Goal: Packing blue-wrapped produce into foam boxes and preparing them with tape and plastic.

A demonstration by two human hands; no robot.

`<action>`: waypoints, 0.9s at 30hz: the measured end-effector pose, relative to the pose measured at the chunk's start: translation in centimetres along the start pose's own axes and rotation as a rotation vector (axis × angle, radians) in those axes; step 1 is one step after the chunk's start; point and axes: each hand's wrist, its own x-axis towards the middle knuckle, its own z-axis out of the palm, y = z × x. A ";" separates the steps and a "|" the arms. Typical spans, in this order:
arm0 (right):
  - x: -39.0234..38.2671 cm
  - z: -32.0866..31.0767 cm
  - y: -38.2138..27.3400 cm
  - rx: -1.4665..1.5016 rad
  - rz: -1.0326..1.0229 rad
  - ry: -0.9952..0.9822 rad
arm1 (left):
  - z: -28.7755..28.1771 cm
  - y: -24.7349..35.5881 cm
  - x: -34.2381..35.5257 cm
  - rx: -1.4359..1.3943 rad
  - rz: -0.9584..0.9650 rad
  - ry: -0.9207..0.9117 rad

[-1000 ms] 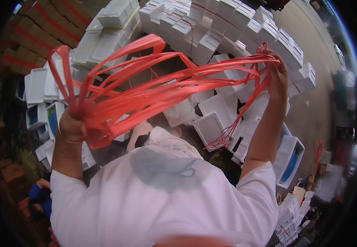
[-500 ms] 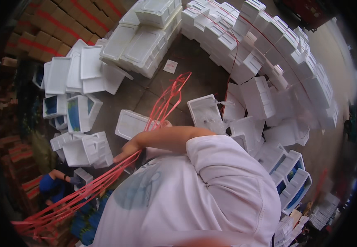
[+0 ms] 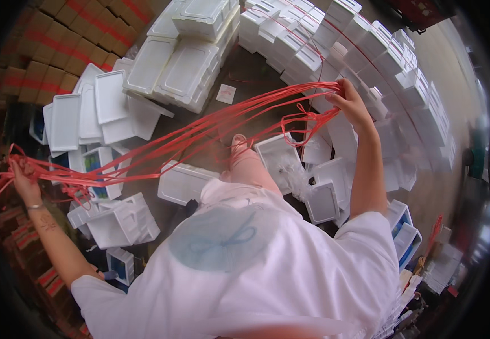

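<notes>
Both hands are closed on a bundle of red plastic straps (image 3: 200, 133) stretched wide between them: the left hand (image 3: 22, 181) grips one end far out at the left, the right hand (image 3: 352, 104) pinches the other end at the far right. Below the straps, white foam boxes (image 3: 183, 68) lie stacked and scattered on the floor (image 3: 256, 73), with brown cartons (image 3: 42, 51) at the far left

Our left hand (image 3: 23, 182) and right hand (image 3: 351, 103) are spread wide, and the red straps (image 3: 200, 133) stretch taut between them, barring the way across. Below the straps lies a bare strip of floor (image 3: 250, 73). White foam boxes (image 3: 186, 68) crowd it on all sides, with cardboard cartons (image 3: 42, 45) stacked at far left.
</notes>
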 end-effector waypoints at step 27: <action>6.6 -3.5 10.0 0.242 0.469 0.810 | 93.6 -16.6 24.2 0.485 1.760 -1.677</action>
